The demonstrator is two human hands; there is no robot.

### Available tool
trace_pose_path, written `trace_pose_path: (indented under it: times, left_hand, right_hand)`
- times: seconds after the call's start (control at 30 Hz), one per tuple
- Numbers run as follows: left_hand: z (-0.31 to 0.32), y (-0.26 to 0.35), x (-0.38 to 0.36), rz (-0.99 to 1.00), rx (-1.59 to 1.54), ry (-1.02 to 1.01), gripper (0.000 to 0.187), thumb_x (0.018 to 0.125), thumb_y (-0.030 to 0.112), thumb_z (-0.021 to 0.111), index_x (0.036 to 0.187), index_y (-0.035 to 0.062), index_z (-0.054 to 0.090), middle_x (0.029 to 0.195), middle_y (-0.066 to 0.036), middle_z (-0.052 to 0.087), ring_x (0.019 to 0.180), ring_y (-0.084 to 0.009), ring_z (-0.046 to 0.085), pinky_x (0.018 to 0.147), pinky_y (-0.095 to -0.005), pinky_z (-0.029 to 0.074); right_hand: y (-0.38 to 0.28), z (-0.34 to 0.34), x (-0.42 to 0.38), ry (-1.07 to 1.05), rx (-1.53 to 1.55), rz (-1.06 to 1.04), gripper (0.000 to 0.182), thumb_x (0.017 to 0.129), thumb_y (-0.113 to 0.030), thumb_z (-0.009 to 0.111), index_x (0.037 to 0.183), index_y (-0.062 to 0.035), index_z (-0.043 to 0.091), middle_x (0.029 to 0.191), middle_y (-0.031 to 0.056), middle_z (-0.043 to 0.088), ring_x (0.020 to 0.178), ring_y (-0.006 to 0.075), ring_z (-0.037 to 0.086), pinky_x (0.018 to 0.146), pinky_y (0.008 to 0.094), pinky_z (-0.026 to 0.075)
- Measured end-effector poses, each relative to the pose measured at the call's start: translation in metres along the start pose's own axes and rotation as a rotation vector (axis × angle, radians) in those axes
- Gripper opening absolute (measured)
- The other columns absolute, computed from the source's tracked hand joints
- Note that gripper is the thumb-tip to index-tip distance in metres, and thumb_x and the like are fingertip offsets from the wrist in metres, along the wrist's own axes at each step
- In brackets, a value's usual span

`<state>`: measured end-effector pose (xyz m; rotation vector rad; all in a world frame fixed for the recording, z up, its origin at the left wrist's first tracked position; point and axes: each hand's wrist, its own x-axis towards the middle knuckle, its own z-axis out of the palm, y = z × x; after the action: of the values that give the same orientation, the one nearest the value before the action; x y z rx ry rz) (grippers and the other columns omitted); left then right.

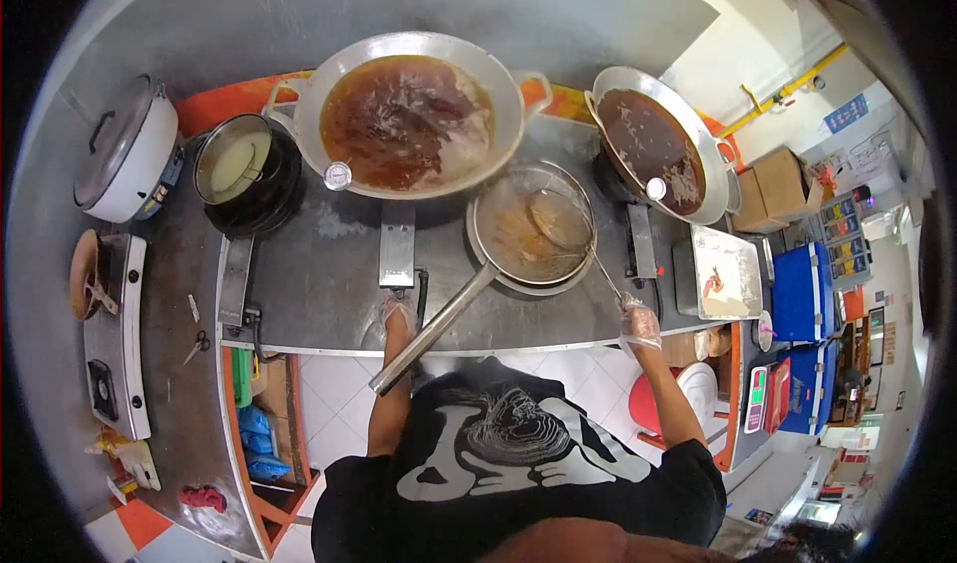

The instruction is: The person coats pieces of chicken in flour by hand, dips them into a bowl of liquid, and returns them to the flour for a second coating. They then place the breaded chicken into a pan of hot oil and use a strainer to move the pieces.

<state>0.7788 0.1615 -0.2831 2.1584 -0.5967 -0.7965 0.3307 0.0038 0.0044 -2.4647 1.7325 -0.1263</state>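
Note:
My right hand, in a clear plastic glove, is closed round the handle of a round skimmer. The skimmer's head rests in a large long-handled strainer, which sits over a metal bowl on the counter. My left hand, also gloved, is at the counter's front edge by the burner's control box; its fingers are too small to make out. Behind it stands a big wok of brown bubbling oil with a round thermometer at its rim.
A second oil wok stands at the right, beside a metal tray of white powder. At the left are a small pot, a white lidded pot, a gas stove and scissors. The strainer's handle juts past the counter edge.

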Motion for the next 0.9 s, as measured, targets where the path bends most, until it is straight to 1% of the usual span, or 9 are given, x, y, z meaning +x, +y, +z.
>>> trace_pose_path:
  times: [0.13,0.23,0.3,0.4,0.53,0.6,0.63,0.77,0.9]
  left_hand:
    - [-0.022,0.065,0.002,0.024,0.161,0.029,0.047,0.085,0.033,0.045,0.111,-0.0067,0.042,0.089,-0.027,0.057,0.086,-0.0407,0.055,0.074,-0.0431,0.044]
    - [-0.032,0.062,-0.02,0.009,0.228,0.076,0.047,0.085,0.032,0.045,0.111,-0.0068,0.042,0.089,-0.027,0.057,0.086,-0.0407,0.055,0.075,-0.0432,0.044]
    - [-0.02,0.048,-0.012,0.058,0.058,0.182,0.036,0.083,0.034,0.05,0.088,-0.0014,0.051,0.075,-0.013,0.057,0.066,-0.0269,0.053,0.061,-0.0386,0.042]
    - [-0.03,0.064,-0.016,-0.049,0.058,0.035,0.042,0.084,0.031,0.047,0.108,-0.004,0.044,0.092,-0.028,0.056,0.088,-0.0405,0.055,0.076,-0.0434,0.043]
    - [0.009,0.003,0.023,-0.062,-0.276,0.116,0.04,0.084,0.031,0.047,0.104,-0.0029,0.045,0.092,-0.028,0.056,0.09,-0.0398,0.054,0.075,-0.0431,0.043]
    - [-0.031,0.075,-0.02,-0.004,0.117,0.133,0.038,0.084,0.031,0.049,0.1,-0.0037,0.048,0.092,-0.024,0.057,0.085,-0.0352,0.056,0.072,-0.0408,0.043]
    - [0.011,0.003,0.028,-0.095,-0.399,0.059,0.036,0.085,0.032,0.047,0.098,-0.0009,0.051,0.086,-0.015,0.058,0.076,-0.0267,0.054,0.07,-0.0364,0.043]
    - [-0.001,0.038,0.001,-0.24,-1.283,0.078,0.042,0.088,0.038,0.039,0.1,0.0003,0.053,0.084,-0.007,0.055,0.075,-0.0188,0.049,0.069,-0.0316,0.04]
    - [-0.04,0.07,-0.021,-0.203,-1.248,0.102,0.041,0.088,0.038,0.039,0.1,0.001,0.054,0.084,-0.007,0.055,0.074,-0.0186,0.048,0.069,-0.0312,0.04]
  right_hand:
    - [-0.029,-0.039,0.007,-0.11,0.143,0.232,0.024,0.083,-0.02,0.049,0.094,-0.0018,0.059,0.094,0.022,0.057,0.088,0.0334,0.057,0.071,0.0368,0.044]
    - [-0.033,-0.046,0.027,0.067,0.304,0.123,0.023,0.082,-0.023,0.052,0.081,-0.0003,0.058,0.078,0.0229,0.057,0.072,0.0341,0.055,0.067,0.0353,0.043]
    - [-0.072,-0.088,0.046,0.115,0.195,0.049,0.028,0.082,-0.026,0.054,0.071,0.0002,0.052,0.067,0.0212,0.053,0.06,0.0338,0.048,0.062,0.0342,0.042]
    - [-0.125,-0.138,0.094,0.123,0.209,-0.064,0.023,0.082,-0.023,0.053,0.081,0.0006,0.053,0.078,0.0244,0.055,0.071,0.0362,0.054,0.065,0.039,0.042]
    - [-0.162,-0.124,0.199,0.21,0.088,-0.309,0.021,0.083,-0.018,0.047,0.09,0.0005,0.054,0.087,0.0267,0.056,0.081,0.0389,0.055,0.07,0.0443,0.042]
    - [-0.181,-0.109,0.262,0.174,0.011,-0.355,0.02,0.083,-0.014,0.044,0.092,0.0,0.054,0.089,0.0257,0.056,0.084,0.0387,0.055,0.071,0.0445,0.042]
    - [-0.203,-0.11,0.28,0.135,-0.019,-0.318,0.02,0.081,-0.012,0.044,0.095,-0.0004,0.053,0.09,0.0243,0.057,0.088,0.0376,0.055,0.074,0.0446,0.043]
    - [-0.245,-0.108,0.329,0.174,-0.127,-0.463,0.022,0.082,-0.013,0.041,0.091,-0.0029,0.058,0.094,0.0201,0.058,0.092,0.0335,0.056,0.076,0.0423,0.045]
    - [-0.248,-0.061,0.375,0.087,-0.292,-0.475,0.023,0.08,-0.009,0.044,0.096,-0.0068,0.061,0.101,0.0148,0.059,0.096,0.029,0.056,0.08,0.039,0.046]
